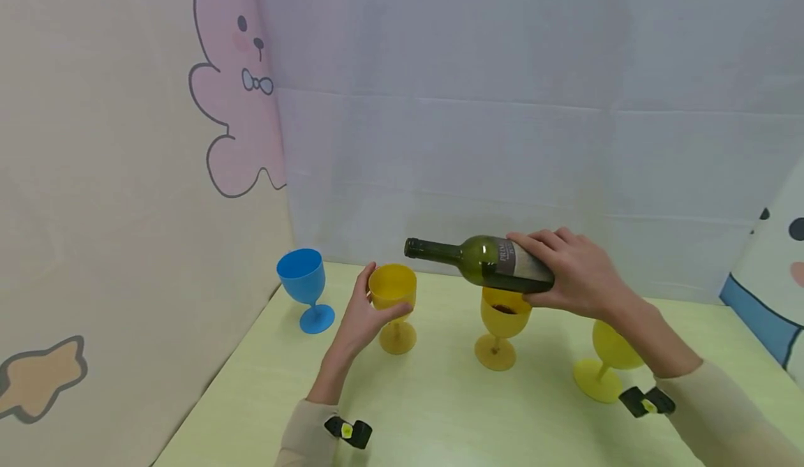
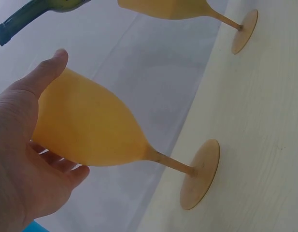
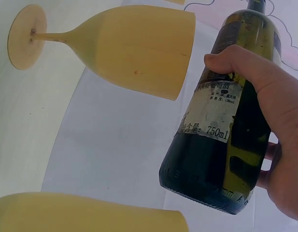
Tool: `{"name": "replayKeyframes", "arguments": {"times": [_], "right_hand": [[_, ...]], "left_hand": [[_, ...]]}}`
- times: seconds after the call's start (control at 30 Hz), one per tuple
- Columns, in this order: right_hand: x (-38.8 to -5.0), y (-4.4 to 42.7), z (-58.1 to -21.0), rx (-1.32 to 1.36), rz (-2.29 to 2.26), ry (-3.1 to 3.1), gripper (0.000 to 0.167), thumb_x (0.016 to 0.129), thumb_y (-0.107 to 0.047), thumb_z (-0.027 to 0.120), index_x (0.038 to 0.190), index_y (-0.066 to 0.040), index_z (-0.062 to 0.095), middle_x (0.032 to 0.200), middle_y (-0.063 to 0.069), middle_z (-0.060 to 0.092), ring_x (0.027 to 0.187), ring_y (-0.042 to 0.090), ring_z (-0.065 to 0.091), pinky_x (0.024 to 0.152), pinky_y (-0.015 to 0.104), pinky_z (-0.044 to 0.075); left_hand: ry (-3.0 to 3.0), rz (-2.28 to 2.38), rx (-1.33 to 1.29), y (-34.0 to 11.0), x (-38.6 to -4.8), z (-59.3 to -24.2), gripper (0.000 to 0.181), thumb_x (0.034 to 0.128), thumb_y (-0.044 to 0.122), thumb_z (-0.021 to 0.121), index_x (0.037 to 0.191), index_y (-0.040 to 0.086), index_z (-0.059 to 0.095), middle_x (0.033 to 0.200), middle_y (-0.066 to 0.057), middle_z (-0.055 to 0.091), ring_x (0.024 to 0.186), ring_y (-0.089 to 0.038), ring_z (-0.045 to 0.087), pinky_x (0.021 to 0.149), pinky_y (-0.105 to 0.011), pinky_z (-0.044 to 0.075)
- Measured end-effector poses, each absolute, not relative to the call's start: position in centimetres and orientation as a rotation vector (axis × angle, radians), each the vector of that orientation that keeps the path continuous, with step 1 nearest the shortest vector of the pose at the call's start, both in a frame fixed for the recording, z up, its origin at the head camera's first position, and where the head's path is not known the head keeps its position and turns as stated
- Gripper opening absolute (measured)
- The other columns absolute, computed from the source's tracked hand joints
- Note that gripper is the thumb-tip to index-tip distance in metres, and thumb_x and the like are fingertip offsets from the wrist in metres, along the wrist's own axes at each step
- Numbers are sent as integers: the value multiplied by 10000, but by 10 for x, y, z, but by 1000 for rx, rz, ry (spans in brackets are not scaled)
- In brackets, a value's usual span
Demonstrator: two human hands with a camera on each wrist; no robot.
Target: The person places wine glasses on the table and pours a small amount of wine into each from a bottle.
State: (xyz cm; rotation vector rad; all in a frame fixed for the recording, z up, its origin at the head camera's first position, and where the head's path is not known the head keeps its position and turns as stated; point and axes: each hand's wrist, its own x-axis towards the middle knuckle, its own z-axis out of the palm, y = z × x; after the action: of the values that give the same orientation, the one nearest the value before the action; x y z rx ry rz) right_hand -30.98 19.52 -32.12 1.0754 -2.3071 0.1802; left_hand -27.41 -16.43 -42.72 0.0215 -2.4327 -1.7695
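My right hand (image 1: 581,275) grips a green wine bottle (image 1: 480,261) by its lower body. The bottle lies nearly level in the air, its neck pointing left, with dark liquid along its lower side. Beneath the bottle's base stands an orange-yellow goblet (image 1: 502,320) with dark liquid inside. My left hand (image 1: 364,320) holds the bowl of another orange-yellow goblet (image 2: 91,123), thumb on one side and fingers curled round the other. That goblet stands upright, its foot on the table. The bottle's mouth is up and to the right of its rim, apart from it.
A blue goblet (image 1: 303,278) stands on the pale table (image 1: 440,411) at the back left. On the right, a brighter yellow goblet (image 1: 612,348) is partly hidden by my right forearm. A white cloth wall (image 1: 502,104) rises behind the table, and a printed wall (image 1: 125,174) borders the left.
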Motion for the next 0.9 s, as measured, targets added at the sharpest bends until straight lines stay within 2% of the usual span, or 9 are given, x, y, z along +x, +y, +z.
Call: {"name": "replayKeyframes", "arguments": {"times": [0.27,0.43,0.63,0.9], "right_hand": [[-313,196,-322,1061,122,-2338,969,589,-396,915,1441,-210,490,1197,82,633,959,257,534,713,418,493],[-314,194,-324,1061,98,-2369,967,602,-404,902,1453,-221,480,1204,75,630,964,257,535,713,423,490],[-313,188,-320,1070,64,-2393,937,620,-388,882,1450,-218,481,1201,81,631,979,271,534,730,439,495],[-314,185,-316,1063,10,-2428,935,625,-370,875,1455,-221,471,1211,88,624,995,285,532,753,466,504]], "left_hand": [[-2438,-1761,22,-161,-278,-433,1143,728,491,849,1589,257,134,1586,-71,319,1372,-327,439,1118,-578,389],[-2415,-1757,22,-160,-278,-436,1071,754,459,840,1572,235,186,1482,-61,438,1275,-296,500,1089,-550,430],[-2352,-1778,-5,-159,-279,-441,909,785,390,834,1496,215,295,1347,-21,528,1180,-256,536,1037,-511,473],[-2339,-1772,-28,-156,-280,-442,870,796,388,824,1476,201,316,1315,-18,554,1149,-245,552,1010,-491,490]]}}
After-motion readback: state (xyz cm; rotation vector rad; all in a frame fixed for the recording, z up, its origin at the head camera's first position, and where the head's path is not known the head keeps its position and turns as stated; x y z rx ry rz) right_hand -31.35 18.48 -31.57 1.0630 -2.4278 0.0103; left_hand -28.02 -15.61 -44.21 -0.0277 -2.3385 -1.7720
